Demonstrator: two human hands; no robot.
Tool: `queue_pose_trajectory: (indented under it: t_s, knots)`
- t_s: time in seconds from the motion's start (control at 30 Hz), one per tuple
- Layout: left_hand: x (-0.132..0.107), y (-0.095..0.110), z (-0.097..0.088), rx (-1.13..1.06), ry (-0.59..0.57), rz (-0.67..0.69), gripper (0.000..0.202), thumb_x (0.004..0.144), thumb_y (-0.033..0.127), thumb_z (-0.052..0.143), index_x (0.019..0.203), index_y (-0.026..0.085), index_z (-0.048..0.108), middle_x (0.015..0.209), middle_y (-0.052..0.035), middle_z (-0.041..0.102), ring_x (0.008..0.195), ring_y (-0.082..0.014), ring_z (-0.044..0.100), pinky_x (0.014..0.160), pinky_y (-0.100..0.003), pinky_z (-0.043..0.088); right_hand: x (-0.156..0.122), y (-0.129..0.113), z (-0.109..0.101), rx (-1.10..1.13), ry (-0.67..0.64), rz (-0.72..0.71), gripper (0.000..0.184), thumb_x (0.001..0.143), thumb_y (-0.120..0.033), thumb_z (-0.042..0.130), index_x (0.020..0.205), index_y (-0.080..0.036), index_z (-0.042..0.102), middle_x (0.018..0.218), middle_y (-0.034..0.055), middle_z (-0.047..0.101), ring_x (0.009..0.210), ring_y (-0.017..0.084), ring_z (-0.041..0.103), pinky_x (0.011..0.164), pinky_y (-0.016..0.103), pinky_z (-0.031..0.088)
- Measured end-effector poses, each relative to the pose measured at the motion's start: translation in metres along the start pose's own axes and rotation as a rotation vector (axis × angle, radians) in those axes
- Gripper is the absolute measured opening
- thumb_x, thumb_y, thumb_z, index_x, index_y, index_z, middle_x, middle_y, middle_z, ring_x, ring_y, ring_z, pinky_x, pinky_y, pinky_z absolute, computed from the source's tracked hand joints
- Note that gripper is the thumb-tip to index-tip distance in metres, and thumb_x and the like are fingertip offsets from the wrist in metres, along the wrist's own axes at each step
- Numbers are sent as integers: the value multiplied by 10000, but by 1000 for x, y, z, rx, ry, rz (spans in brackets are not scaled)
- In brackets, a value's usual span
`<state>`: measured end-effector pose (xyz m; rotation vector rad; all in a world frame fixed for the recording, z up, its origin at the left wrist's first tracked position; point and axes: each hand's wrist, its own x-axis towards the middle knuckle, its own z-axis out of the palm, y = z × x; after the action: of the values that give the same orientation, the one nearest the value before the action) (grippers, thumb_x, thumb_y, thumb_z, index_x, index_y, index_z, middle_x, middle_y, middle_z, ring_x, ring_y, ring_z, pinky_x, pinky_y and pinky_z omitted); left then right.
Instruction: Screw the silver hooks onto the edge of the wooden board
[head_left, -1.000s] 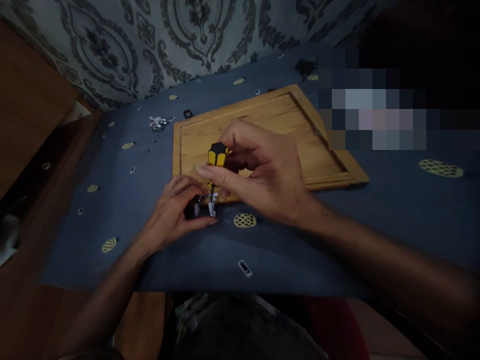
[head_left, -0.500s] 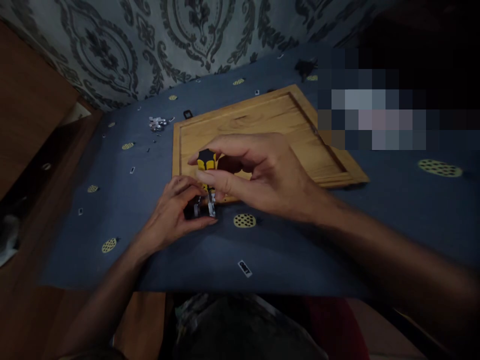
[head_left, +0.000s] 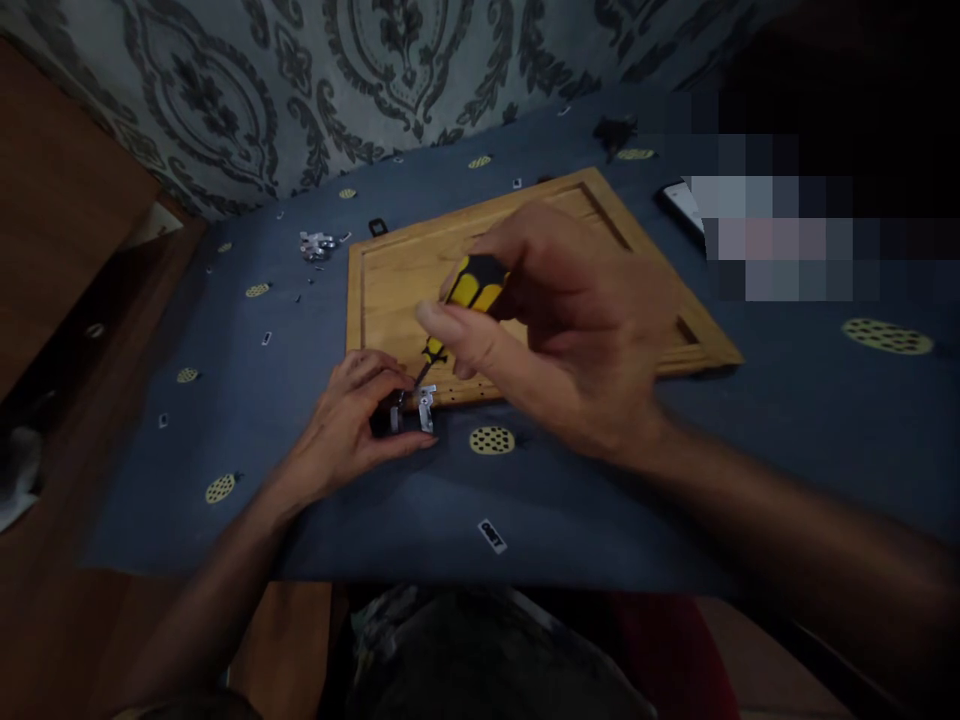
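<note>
My right hand (head_left: 581, 345) is closed around a screwdriver (head_left: 478, 283) with a black and yellow handle. The screwdriver leans, its handle up to the right and its shaft pointing down-left close to a metal cabinet hinge (head_left: 427, 407). My left hand (head_left: 341, 420) grips that hinge between thumb and fingers, at the near left corner of a wooden cabinet door (head_left: 420, 280). Whether the screwdriver tip touches the hinge is hard to make out behind my left fingertips. Small dark holes show along the door's near edge.
Beyond my left hand, another metal hinge (head_left: 318, 246) lies on the blue patterned tablecloth (head_left: 187, 430), with small screws (head_left: 298, 299) nearby. A small black frame (head_left: 377, 228) sits by the door's far left corner. A phone (head_left: 681, 207) lies to the right, and a dark object (head_left: 616, 132) farther back.
My right hand has moved up and right with the screwdriver, which has gone from upright to tilted. My left hand stays at the hinge.
</note>
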<state>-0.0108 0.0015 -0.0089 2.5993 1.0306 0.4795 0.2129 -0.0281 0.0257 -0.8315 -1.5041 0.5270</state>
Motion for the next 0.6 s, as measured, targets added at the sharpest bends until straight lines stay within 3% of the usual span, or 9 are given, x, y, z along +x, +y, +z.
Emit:
queue_pose_trajectory:
  t_s: [0.1,0.33,0.6]
  knots:
    - [0,1,-1,0,-7,-9,390,860,541,811,1061,230,689,1176,-76,697,1185,-300,588,1046,-471,495,1,0,0,0,-15,30,372,929,-496,747,770,-242,525,770,-32,528,597,108,510,544,268,485]
    - [1,2,-2,-14,-37,-28,387,870,544,794,1080,233,699,1155,-69,696,1175,-302,605,1048,-480,502,2,13,4,-52,-66,-147,327,977,-362,698,752,-222,506,718,-47,490,579,88,461,568,253,450]
    - [1,3,-2,-18,-28,-29,394,866,550,798,1082,236,700,1160,-71,701,1170,-306,619,1041,-488,505,0,15,5,-59,-109,-99,308,978,-376,694,767,-217,534,724,-47,498,617,88,489,600,233,461]
